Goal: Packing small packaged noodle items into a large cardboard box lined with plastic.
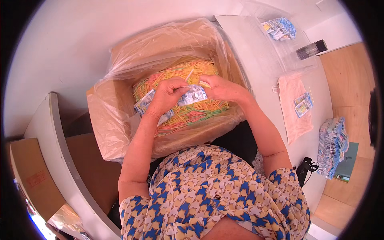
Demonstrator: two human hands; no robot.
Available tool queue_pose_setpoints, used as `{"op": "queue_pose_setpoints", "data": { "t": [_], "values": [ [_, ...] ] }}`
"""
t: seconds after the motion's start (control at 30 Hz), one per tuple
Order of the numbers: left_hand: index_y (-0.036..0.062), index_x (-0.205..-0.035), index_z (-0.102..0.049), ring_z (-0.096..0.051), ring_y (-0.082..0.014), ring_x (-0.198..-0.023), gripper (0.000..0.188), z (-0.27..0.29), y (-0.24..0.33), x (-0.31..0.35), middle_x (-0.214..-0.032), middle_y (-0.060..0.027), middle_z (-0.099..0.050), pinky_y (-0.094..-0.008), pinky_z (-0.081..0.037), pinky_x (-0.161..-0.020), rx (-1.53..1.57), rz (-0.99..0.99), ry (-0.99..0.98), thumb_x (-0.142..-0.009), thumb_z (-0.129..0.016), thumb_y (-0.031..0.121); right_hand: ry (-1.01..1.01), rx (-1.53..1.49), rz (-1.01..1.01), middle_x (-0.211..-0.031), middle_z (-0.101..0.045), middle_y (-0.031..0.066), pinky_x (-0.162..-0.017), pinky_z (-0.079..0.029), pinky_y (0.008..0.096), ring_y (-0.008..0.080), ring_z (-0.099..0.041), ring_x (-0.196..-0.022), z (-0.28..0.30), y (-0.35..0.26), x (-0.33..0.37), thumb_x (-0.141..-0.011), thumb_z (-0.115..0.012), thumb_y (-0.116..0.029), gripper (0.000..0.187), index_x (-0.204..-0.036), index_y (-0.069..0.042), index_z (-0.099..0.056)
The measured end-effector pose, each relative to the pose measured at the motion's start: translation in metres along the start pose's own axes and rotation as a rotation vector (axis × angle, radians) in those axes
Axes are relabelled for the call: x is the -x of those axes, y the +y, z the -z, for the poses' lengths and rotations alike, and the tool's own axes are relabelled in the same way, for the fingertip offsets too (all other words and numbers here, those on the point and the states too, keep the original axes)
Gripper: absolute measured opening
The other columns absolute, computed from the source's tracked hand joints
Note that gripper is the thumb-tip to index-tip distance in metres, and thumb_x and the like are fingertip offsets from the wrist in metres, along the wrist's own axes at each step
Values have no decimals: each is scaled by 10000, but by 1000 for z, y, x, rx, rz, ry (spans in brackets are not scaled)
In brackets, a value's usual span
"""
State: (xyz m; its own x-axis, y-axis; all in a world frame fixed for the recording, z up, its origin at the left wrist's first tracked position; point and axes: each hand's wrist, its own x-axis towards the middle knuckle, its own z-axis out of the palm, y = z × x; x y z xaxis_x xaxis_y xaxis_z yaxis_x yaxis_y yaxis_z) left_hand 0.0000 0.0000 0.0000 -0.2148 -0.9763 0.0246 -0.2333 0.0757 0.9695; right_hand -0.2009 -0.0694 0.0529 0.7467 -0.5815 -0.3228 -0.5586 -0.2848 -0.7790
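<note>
Packet [193, 95] pinched between left hand [168, 96] and right hand [222, 87].

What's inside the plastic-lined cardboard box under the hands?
The cardboard box is heaped with thin multicoloured sticks. Both hands, left hand and right hand, hold a small printed packet above them. The bottom is covered.

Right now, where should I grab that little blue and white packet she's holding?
Pinch the small packet by its free lower edge, coming from her body's side. Her left hand and right hand cover its two ends, and the box of colourful sticks lies below.
</note>
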Motion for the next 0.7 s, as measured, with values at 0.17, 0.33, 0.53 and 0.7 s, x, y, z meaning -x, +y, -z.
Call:
{"op": "queue_pose_setpoints", "data": {
  "t": [0.17,0.33,0.53,0.7],
  "values": [
    [0,-941,-655,-571,-96,-768,144,-5,1,6,-833,-41,-649,-247,-457,-698,62,-29,-237,-802,-619,-8,20,-436,-144,-728,-520,-23,-538,-384,229,51,-452,-624,-13,-5,-3,-856,-603,-243,229,-953,-48,-533],
    [-8,-938,-653,-562,-77,-768,129,-11,5,8,-817,-12,-645,-237,-456,-703,292,-66,-101,-814,-617,3,236,-627,56,-676,-516,12,-542,-400,228,58,-482,-628,-34,-8,-7,-835,-631,-271,296,-956,-21,-529],
    [-18,-939,-654,-554,-63,-761,122,-9,3,7,-817,10,-640,-236,-459,-704,359,-5,-115,-839,-607,34,525,-612,72,-635,-512,22,-431,-351,215,57,-477,-562,-31,-12,-16,-881,-572,-289,254,-871,-41,-522],
    [1,-966,-669,-561,-58,-744,155,4,-5,3,-818,14,-649,-231,-459,-700,382,108,76,-855,-605,89,479,-962,-79,-566,-475,5,-367,-264,247,72,-383,-412,-17,20,-3,-904,-545,-327,293,-734,-106,-454]
  ]
}}
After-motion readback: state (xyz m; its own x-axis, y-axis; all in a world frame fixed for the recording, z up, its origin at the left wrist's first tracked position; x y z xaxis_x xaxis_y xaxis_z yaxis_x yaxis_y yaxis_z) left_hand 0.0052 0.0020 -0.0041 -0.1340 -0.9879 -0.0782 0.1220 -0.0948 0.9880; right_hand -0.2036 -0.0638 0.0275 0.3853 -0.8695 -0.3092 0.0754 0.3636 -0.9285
